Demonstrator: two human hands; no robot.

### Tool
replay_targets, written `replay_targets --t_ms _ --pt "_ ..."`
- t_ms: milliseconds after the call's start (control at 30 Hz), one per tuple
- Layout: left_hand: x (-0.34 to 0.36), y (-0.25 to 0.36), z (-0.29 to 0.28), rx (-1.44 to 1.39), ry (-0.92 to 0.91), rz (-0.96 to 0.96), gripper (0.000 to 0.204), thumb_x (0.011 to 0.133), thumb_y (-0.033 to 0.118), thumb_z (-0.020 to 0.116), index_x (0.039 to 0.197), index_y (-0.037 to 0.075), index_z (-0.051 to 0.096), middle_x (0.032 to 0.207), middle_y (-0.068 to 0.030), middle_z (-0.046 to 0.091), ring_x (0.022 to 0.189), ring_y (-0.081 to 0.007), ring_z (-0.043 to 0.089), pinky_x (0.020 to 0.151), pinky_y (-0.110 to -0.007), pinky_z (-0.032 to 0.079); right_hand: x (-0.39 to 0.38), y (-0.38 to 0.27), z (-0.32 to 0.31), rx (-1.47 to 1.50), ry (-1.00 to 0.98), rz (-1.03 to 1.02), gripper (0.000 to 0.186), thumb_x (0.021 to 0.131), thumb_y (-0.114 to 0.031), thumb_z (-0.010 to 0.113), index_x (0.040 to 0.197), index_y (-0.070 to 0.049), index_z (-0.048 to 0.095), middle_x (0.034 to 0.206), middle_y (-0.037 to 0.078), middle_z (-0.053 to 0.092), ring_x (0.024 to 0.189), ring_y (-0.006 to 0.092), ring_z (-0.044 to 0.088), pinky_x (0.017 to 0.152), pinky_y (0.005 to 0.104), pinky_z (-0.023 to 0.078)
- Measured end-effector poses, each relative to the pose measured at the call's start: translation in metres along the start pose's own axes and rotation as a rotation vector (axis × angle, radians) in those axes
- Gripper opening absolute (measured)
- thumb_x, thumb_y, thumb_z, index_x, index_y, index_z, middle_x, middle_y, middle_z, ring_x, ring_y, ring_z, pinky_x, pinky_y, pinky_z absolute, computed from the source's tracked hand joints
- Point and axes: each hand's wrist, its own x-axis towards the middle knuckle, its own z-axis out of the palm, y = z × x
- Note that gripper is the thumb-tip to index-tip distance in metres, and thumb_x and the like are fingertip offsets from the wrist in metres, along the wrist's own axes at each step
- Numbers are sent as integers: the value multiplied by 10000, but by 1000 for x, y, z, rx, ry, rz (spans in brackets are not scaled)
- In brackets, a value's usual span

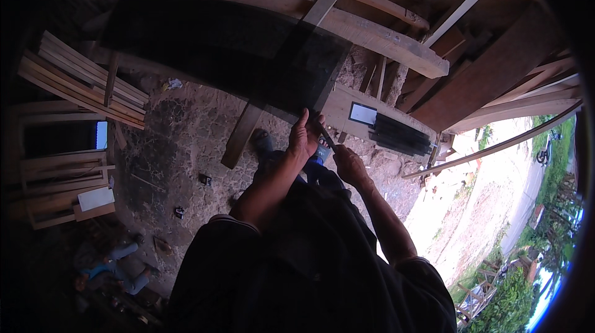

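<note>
One dark stick [327,136] sits by the near right corner of a dark sheet [204,54], closed in the right hand [351,164]; its tip meets the half-curled left hand [301,140], whose hold I cannot tell. Dark strips [401,135] lie toward a plank's [338,107] right end.

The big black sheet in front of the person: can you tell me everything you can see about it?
The big black sheet is long, four-sided and nearly black, and looks wider at its right end. It seems thin and partly see-through, because a wooden bar shows dimly through it and sticks out on two sides. I can't tell what it's made of. It seems to lie over the wood, with its near right corner beside the left hand; whether the fingers touch it isn't clear.
</note>
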Motion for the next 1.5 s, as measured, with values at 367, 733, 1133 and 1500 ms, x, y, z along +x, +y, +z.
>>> replay_targets --t_ms 367,733,1133,1500 --pt "2 -3 0 94 72 40 452 834 459 714 963 36 622 874 -95 674 822 -220 610 666 -391 497 4 2 1 -22 -19 31 190 913 -102 519 1088 -27 503 890 249 595 860 453 591 708 531 462" --pt "-2 3 1 -22 -68 -24 330 857 338 722 951 34 636 895 -110 689 837 -237 679 854 -368 536 7 4 2 22 2 -27 115 931 -105 501 1009 -23 476 800 257 589 781 468 593 635 532 449" --pt "1 2 -2 89 66 17 453 817 453 736 975 44 626 888 -76 666 835 -235 628 772 -366 506 -9 -19 25 90 50 150 174 919 -153 535 1013 -18 480 902 282 590 877 492 574 718 550 448" --pt "-3 18 -7 64 3 -139 417 823 365 756 1039 42 603 1004 -92 666 971 -263 636 958 -408 472 -12 -41 50 134 104 259 272 960 -257 460 1112 -32 472 987 312 589 918 508 582 745 584 458"
